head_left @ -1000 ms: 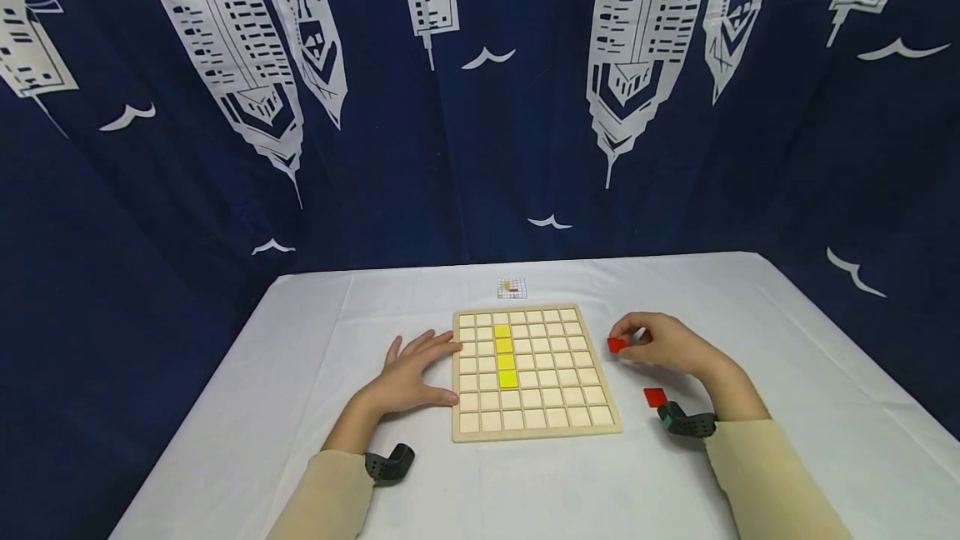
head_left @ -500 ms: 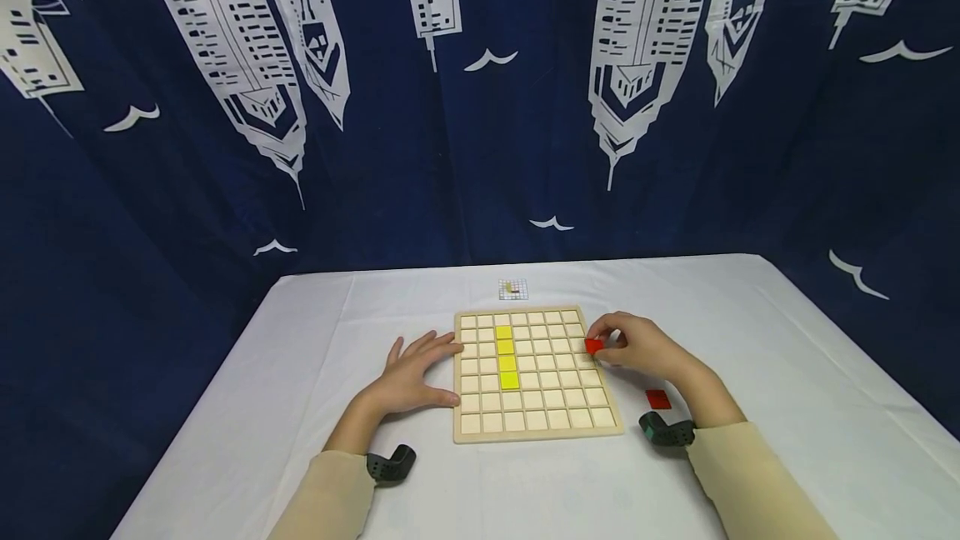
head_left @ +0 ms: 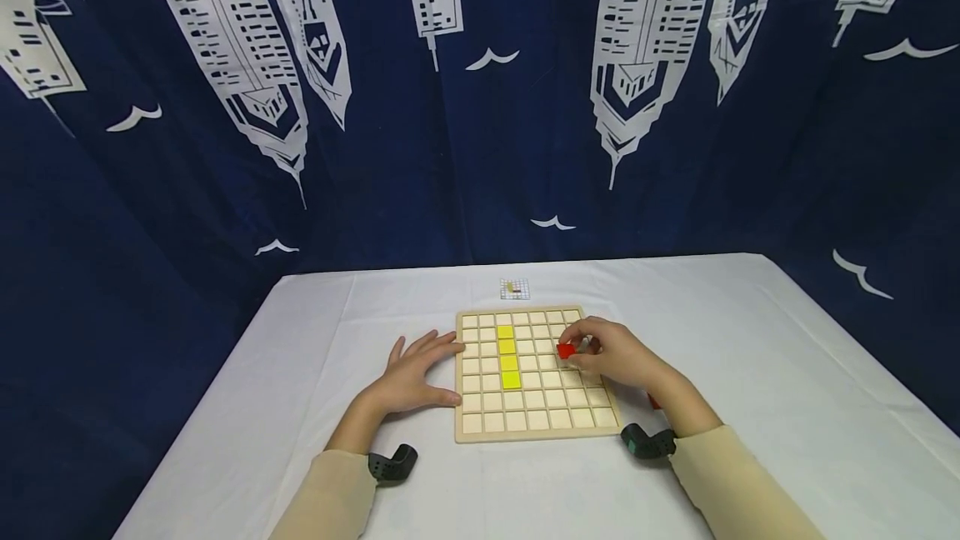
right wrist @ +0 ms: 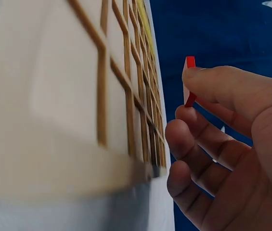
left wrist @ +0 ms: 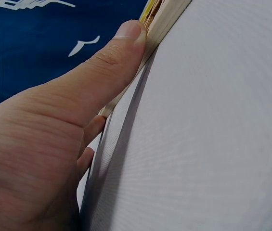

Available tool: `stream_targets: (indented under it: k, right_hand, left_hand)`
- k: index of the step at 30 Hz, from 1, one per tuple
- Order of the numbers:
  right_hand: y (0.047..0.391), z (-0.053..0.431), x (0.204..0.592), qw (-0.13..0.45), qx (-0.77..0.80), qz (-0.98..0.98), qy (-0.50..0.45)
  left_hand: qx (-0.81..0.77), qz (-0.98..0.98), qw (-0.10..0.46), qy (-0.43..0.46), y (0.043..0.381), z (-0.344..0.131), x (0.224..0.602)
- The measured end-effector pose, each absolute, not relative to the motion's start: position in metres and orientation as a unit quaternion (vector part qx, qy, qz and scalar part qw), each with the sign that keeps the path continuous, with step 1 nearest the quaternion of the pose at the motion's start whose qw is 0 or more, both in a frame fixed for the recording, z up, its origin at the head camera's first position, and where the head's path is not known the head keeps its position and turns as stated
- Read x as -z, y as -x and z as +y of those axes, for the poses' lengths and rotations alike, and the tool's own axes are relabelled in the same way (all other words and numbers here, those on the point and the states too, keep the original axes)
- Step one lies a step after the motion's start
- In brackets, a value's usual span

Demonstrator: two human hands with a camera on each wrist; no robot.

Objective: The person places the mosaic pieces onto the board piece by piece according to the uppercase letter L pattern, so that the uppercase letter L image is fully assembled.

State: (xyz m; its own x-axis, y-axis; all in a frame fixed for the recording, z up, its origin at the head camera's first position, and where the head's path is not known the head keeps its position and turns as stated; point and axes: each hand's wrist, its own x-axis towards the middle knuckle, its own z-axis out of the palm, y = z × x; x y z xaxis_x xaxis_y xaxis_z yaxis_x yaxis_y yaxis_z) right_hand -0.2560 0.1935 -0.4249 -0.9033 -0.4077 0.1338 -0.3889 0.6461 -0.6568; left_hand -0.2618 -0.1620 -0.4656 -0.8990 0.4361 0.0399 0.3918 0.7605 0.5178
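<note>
My right hand [head_left: 615, 352] pinches a red square tile [head_left: 566, 351] between thumb and fingers, above the right part of a wooden grid board [head_left: 540, 435]. In the right wrist view the tile [right wrist: 189, 82] is seen edge-on, apart from the board's surface. Along the board's left edge rests my left hand [head_left: 412, 375], its fingers spread and the thumb touching the rim. The left wrist view has that thumb [left wrist: 121, 53] against the wooden side. Several yellow tiles [head_left: 508, 362] stand in one column of the grid.
A second red tile [head_left: 654, 401] lies on the white tablecloth [head_left: 540, 490], partly hidden by the right forearm. Behind the board is a small card with a printed grid [head_left: 514, 289]. A dark blue curtain [head_left: 390, 190] hangs beyond the table.
The right hand has carried the red tile leftward, from beside the board to above its right columns. My left hand has stayed at the board's edge.
</note>
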Motion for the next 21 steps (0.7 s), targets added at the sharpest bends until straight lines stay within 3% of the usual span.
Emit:
stream_targets:
  k: [7,21]
  right_hand:
    - [0.252,0.185,0.434,0.021,0.366,0.901,0.232]
    - [0.249,0.159,0.442,-0.031,0.375,0.898,0.228]
  left_hand:
    - [-0.267,0.935,0.047,-0.228,0.26,-0.158,0.469]
    - [-0.267,0.934,0.047,-0.232,0.262,-0.163,0.464]
